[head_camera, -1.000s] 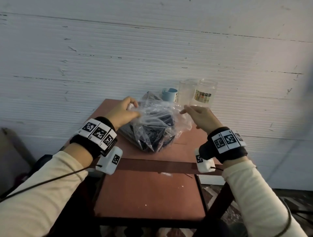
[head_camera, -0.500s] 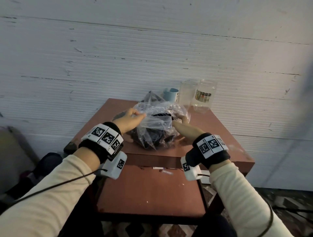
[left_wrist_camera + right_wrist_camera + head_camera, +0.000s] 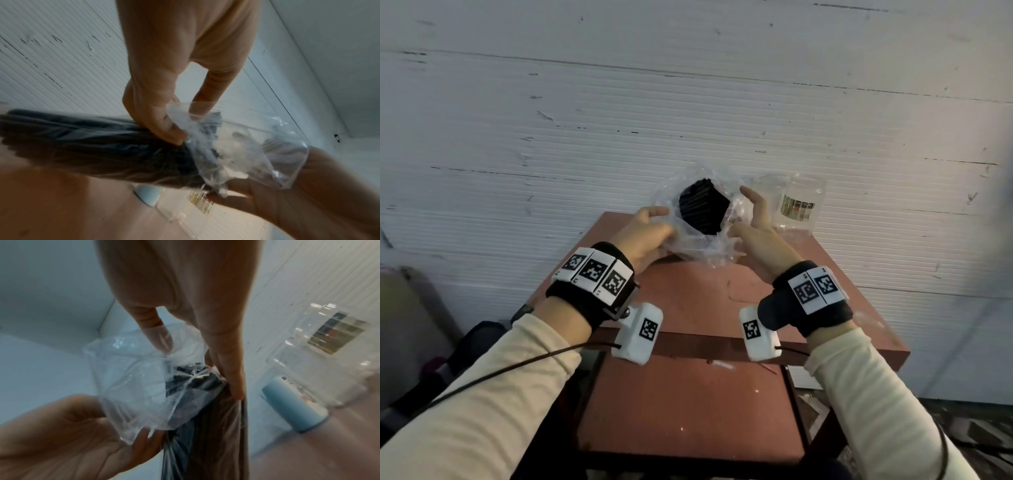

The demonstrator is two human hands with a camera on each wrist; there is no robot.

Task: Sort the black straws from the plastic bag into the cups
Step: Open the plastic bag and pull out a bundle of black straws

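Observation:
A clear plastic bag (image 3: 698,245) full of black straws (image 3: 702,209) stands upright at the far end of the red-brown table (image 3: 688,301), its mouth open toward me so the straw ends show. My left hand (image 3: 661,221) grips the bag's left side, thumb and fingers pinching the film (image 3: 180,136). My right hand (image 3: 743,209) holds the right side of the rim: in the right wrist view the thumb (image 3: 159,339) is seen through the film and the fingers (image 3: 232,379) lie along the outside. A clear cup (image 3: 304,369), a labelled clear jar (image 3: 800,205) and a blue cup (image 3: 294,405) stand behind the bag.
The cups are close to the white ribbed wall (image 3: 619,120) at the table's back edge. A lower red-brown shelf (image 3: 688,404) sticks out toward me under the tabletop. Dark bags (image 3: 431,370) lie on the floor at the left.
The bag went from lying on the table to standing upright with its mouth spread open, so the straw ends now show. Both hands moved up and back with it.

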